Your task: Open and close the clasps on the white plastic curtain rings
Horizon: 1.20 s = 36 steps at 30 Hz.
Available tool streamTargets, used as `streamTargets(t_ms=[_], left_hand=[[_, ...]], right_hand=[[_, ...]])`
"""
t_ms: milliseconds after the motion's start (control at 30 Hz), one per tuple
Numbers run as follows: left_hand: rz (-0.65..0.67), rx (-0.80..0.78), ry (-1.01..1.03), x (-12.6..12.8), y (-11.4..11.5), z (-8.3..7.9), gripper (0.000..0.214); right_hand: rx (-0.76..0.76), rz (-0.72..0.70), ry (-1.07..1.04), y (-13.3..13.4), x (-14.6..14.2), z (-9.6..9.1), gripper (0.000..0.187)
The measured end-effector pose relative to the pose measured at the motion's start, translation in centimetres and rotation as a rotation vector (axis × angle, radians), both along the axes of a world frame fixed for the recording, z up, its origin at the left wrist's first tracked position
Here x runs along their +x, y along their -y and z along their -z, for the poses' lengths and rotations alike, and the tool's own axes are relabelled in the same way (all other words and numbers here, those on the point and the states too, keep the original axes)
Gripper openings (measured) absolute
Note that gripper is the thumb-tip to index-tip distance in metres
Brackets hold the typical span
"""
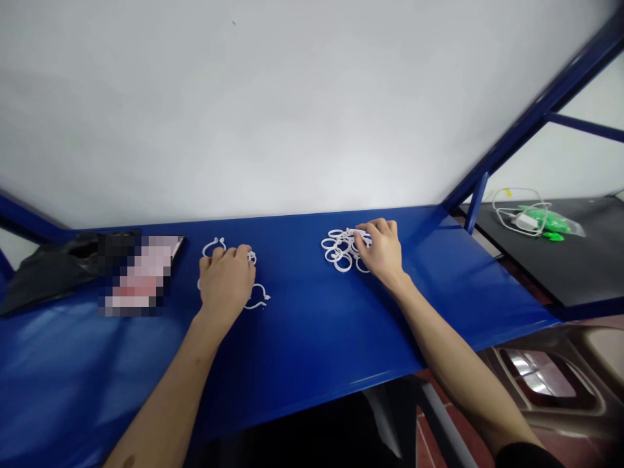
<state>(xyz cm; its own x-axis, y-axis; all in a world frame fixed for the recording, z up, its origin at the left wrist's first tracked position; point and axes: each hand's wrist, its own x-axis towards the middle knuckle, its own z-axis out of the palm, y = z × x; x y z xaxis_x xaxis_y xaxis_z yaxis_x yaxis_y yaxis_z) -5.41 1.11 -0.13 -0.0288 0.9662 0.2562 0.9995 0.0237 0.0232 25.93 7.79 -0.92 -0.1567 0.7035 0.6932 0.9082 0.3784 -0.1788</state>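
Observation:
My left hand (227, 278) rests low over a loose group of thin white plastic rings at the left. Its fingers are curled, and their tips are hidden behind the hand. An opened white ring (257, 307) lies beside it, its two knobbed ends apart. Another opened ring (208, 246) shows past the fingers. At the right, my right hand (383, 250) is closed at the edge of a pile of white rings (342, 262), with thumb and forefinger together on a ring. Several rings in this pile look closed and overlap one another.
Both groups lie on a blue tabletop (302, 338) against a white wall. Left are a black plastic bag (53, 266) and a blurred-out phone-like object (141, 276). Right, a black table (546, 266) bears a white charger (525, 222) and a green packet (550, 221). A brown plastic stool (550, 413) stands below.

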Motion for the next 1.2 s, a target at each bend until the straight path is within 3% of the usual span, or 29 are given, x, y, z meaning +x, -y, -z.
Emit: streamTargets(t_ms=[133,267,400,533,733,967,1200], left_hand=[[0.013,0.138,0.135,0.8,0.0,-0.3,0.031],[0.235,0.247,0.46,2.2,0.3,-0.4,0.028],[0.458,0.182,0.669,3.7,1.0,-0.1,0.032],[0.58,0.051,0.698,4.4,1.3,0.2,0.033],[0.647,-0.013,0.55,4.2,1.2,0.5,0.032],[0.519,-0.061,0.325,3.3,0.8,0.9,0.053],[0.501,-0.128,0.27,2.7,0.4,1.0,0.034]], right_hand=[[0.055,-0.109,-0.018,0.8,-1.2,-0.2,0.019],[-0.017,-0.355,-0.017,2.3,-3.0,-0.6,0.023],[-0.202,-0.628,-0.056,3.8,-4.5,-0.3,0.034],[-0.363,-0.78,-0.089,4.4,-4.9,0.3,0.035],[-0.442,-0.828,-0.201,4.3,-5.0,0.7,0.021],[-0.422,-0.814,-0.2,4.0,-5.0,0.9,0.017],[-0.415,-0.783,-0.142,3.8,-4.8,0.9,0.015]])
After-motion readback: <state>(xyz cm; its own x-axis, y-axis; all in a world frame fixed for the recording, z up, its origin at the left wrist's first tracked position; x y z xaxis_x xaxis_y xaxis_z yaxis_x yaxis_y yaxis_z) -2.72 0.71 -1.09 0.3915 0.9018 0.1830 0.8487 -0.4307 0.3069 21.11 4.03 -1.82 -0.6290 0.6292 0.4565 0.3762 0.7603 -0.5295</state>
